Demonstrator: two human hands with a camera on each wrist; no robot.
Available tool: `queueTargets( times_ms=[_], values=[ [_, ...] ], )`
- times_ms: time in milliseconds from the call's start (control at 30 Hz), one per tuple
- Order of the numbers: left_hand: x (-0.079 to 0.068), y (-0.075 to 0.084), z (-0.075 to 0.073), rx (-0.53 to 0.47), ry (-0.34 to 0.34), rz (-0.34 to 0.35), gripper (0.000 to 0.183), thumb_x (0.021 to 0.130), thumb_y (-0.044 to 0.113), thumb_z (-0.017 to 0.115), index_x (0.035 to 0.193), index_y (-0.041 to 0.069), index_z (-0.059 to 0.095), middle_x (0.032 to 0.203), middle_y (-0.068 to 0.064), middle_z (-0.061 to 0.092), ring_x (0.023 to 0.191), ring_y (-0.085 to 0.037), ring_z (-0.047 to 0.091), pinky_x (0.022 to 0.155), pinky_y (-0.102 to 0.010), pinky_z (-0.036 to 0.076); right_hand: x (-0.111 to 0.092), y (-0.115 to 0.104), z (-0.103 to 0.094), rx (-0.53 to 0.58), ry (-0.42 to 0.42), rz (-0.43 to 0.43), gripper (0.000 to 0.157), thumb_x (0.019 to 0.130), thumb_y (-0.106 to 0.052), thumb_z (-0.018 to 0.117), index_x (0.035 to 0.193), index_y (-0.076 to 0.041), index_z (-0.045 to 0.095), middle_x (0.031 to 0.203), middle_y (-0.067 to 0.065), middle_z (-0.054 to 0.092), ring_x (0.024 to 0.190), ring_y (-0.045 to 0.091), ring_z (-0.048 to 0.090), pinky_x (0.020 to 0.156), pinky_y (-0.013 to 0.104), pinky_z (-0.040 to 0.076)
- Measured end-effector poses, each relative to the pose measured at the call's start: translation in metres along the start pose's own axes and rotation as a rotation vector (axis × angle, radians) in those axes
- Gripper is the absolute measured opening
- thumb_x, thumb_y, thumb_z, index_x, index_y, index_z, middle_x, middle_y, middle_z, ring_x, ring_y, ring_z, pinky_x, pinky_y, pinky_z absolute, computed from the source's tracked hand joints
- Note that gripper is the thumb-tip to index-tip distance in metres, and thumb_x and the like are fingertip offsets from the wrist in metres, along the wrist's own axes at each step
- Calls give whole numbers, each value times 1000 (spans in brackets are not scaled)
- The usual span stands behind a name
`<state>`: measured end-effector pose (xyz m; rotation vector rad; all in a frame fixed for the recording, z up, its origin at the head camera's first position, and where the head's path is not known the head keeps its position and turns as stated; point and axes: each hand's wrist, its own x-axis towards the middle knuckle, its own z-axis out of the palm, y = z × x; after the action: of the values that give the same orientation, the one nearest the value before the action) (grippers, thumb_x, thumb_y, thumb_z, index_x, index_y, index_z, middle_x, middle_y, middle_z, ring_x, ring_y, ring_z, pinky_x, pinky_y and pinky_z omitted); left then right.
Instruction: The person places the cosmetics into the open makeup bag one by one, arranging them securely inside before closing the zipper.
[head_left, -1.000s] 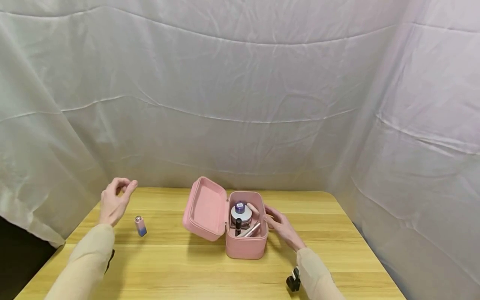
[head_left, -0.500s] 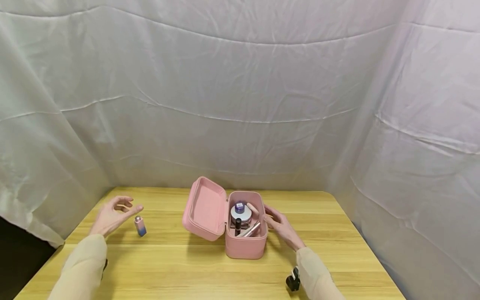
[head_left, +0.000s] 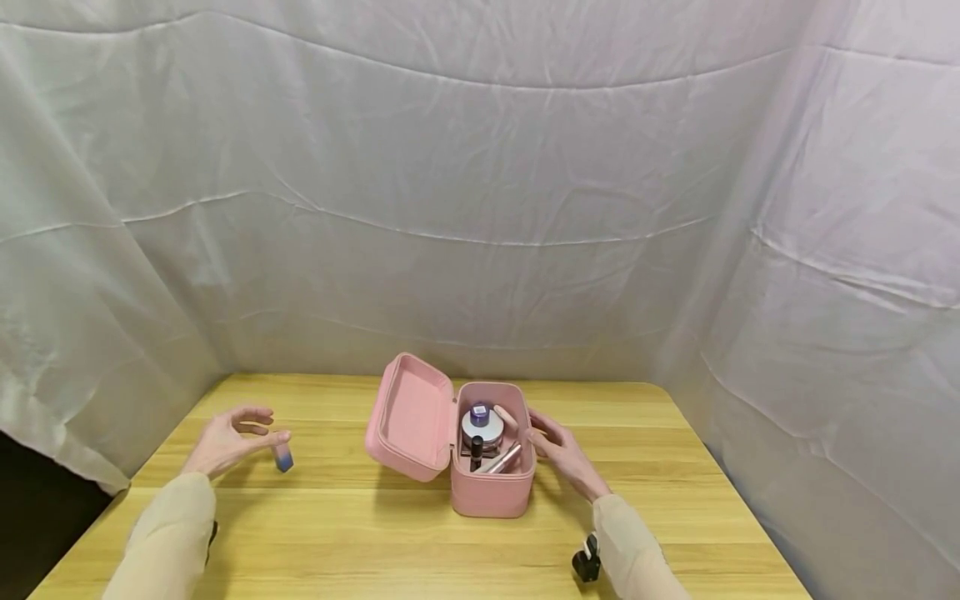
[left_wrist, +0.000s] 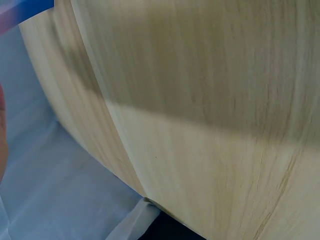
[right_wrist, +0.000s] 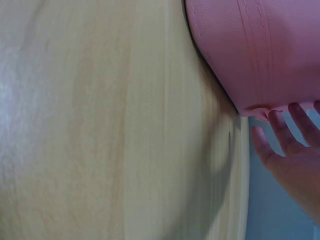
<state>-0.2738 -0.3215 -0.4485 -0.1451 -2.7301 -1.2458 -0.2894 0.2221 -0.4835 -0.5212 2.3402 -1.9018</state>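
Note:
My left hand (head_left: pixel 232 440) is at the small pink-to-blue cosmetic tube (head_left: pixel 283 460), which stands on the left of the table. The thumb covers the tube's top in the head view, and the fingers are spread apart from the thumb. In the left wrist view only the tube's blue and pink end (left_wrist: pixel 35 10) shows at the corner. An open pink makeup case (head_left: pixel 491 497) stands mid-table, its lid (head_left: pixel 416 417) hinged out to the left. Against the case's right side rests my right hand (head_left: pixel 567 458), with its fingers loosely extended.
Inside the case lie a purple-lidded jar (head_left: pixel 479 414), a round white compact (head_left: pixel 483 432), a black-capped tube (head_left: pixel 477 448), a shiny pink tube (head_left: pixel 506 459) and a pale pink stick (head_left: pixel 506 417). Grey curtains (head_left: pixel 480 292) border the wooden table (head_left: pixel 337 533) behind and at the sides.
My left hand has come down from above and its thumb has moved right, across the tube's top. The right hand and the case have stayed put.

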Motion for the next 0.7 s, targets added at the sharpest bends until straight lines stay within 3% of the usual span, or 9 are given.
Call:
queueTargets(
  times_ms=[100, 333, 533, 700],
  values=[
    [-1, 0, 1, 2, -1, -5, 61, 84, 37, 82, 128, -1, 61, 128, -28, 65, 98, -14, 68, 75, -20, 53, 0, 0, 0, -7, 2, 0, 56, 106, -16, 49, 154, 6, 30, 156, 34, 35, 139, 50, 43, 107, 39, 52],
    [-3, 1, 2, -1, -17, -25, 58, 82, 31, 83, 123, -6, 64, 118, -26, 70, 87, 0, 63, 75, -19, 52, 0, 0, -1, -8, 1, -2, 56, 106, -16, 49, 154, 6, 30, 156, 33, 35, 139, 50, 43, 108, 39, 52],
    [-2, -3, 6, 14, -7, -14, 45, 82, 28, 84, 111, -4, 71, 103, -17, 77, 82, 1, 65, 75, -16, 49, 0, 1, -1, -15, 1, 1, 57, 106, -17, 49, 154, 6, 30, 156, 33, 35, 139, 50, 43, 109, 42, 51],
    [-1, -8, 7, 5, -5, -21, 39, 83, 29, 83, 108, -1, 74, 100, -12, 78, 79, 7, 63, 74, -15, 50, 1, 0, 0, -13, -4, 2, 57, 106, -17, 49, 154, 7, 30, 156, 34, 35, 139, 51, 42, 110, 46, 49]
  ],
)
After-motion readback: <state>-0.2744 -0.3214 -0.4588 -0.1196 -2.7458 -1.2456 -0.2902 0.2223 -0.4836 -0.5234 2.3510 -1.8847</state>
